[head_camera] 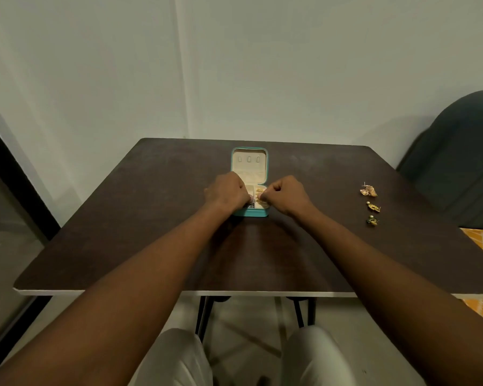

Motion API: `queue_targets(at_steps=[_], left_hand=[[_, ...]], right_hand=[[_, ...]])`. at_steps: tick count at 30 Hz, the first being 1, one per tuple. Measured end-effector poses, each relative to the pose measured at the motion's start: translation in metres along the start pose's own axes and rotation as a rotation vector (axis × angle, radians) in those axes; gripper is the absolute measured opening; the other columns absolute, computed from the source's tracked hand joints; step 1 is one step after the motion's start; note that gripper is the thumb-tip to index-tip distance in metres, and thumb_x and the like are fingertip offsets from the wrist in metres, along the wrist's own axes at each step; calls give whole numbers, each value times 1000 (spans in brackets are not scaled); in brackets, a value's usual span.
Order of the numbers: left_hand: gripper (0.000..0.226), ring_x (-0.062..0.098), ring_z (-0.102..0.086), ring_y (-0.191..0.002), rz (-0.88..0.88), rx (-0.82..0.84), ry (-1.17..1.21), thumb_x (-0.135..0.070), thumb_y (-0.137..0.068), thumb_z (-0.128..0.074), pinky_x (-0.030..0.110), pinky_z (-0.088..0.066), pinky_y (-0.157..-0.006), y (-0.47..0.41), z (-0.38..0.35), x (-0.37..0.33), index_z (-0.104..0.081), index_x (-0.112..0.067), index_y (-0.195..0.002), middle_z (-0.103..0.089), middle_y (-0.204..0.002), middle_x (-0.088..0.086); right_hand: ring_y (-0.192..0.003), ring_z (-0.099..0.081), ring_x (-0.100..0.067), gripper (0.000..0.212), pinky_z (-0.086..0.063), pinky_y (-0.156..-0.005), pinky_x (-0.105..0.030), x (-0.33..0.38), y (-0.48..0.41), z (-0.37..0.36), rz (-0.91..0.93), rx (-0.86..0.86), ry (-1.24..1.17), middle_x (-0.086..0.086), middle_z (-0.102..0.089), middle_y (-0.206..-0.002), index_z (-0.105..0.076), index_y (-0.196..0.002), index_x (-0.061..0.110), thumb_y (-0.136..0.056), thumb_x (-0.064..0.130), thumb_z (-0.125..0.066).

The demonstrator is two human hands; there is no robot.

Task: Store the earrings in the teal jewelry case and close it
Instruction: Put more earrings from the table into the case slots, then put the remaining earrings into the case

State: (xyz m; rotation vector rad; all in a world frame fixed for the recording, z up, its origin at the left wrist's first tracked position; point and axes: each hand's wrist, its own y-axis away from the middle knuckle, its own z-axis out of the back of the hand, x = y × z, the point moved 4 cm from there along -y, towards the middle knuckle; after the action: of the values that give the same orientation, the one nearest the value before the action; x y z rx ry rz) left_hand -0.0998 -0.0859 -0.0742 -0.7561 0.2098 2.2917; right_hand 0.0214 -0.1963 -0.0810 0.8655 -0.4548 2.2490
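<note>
Teal jewelry case (265, 168) stands open, lid raised at its far side, cream lining showing 3 small tabs. Its base tray faces me, teal front edge nearest.

My left hand (226, 192) sits over the left half of the case's tray, knuckles up, fingers curled under, tips down at the tray's near-left part. My right hand (286, 195) sits at the case's right edge, also curled into a loose fist, thumb and forefinger tips drawn together over the middle of the tray. The 2 sets of fingertips nearly meet above the tray. Something small and pale shows between them, too tiny to name. I cannot tell whether either hand actually pinches a piece or only rests its tips there.

Inside the case, 1 gold earring (260, 190) lies in the far-right compartment, just beyond my right fingertips and clear of them. More gold (261, 204) shows in the near-right compartment, under my right thumb side.

Well to the right of the case, apart from both hands, 3 loose earrings (373, 207) lie in a short row on the dark table (151, 218), the farthest a larger gold fan shape, the nearest with green beads.

Farther right of the case, past the table edge: a dark chair back (457, 162).
</note>
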Motion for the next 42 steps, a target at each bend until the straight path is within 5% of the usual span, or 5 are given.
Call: queue_targets(at_steps=[15,22,26,32,42], left_hand=[[20,19,-69,-92,42,-7,678,-42,-82,-70,41,-54,-90,12,1,-51,-66,-24,-77,-73,-89,-5],[28,22,-65,-77,71,-56,585,-43,-63,-68,38,-53,-77,11,-2,-68,-68,-15,-69,-69,-72,-3],[12,14,-67,-88,8,-98,535,-36,-68,-69,43,-52,-93,6,-22,-86,-73,-25,-67,-72,-78,-17],[7,12,-63,-91,-132,60,532,-11,-87,-72,26,-48,-79,13,-74,-125,-74,-16,-90,-72,-98,1],[9,17,-65,-99,-186,225,482,-9,-86,-72,27,-50,-83,23,-140,-171,-75,-10,-95,-73,-103,6]], right_hand=[[-88,-68,-25,21,-50,-65,-32,23,26,25,284,-143,363,-3,-72,-101,-69,-106,17,-87,19,-61],[-89,-68,-24,26,-55,-68,-35,15,35,44,413,-253,521,-1,-66,-109,-70,-115,23,-91,26,-60],[-89,-67,-23,24,-43,-66,-28,-13,35,78,324,-312,535,1,-68,-103,-74,-108,26,-88,26,-60],[-74,-62,-19,7,-51,-61,-30,-85,43,132,29,-203,569,0,-68,-83,-69,-82,23,-84,23,-62],[-94,-66,-19,21,-58,-81,-35,-157,56,156,-129,-16,464,-4,-70,-104,-73,-106,21,-86,20,-68]])
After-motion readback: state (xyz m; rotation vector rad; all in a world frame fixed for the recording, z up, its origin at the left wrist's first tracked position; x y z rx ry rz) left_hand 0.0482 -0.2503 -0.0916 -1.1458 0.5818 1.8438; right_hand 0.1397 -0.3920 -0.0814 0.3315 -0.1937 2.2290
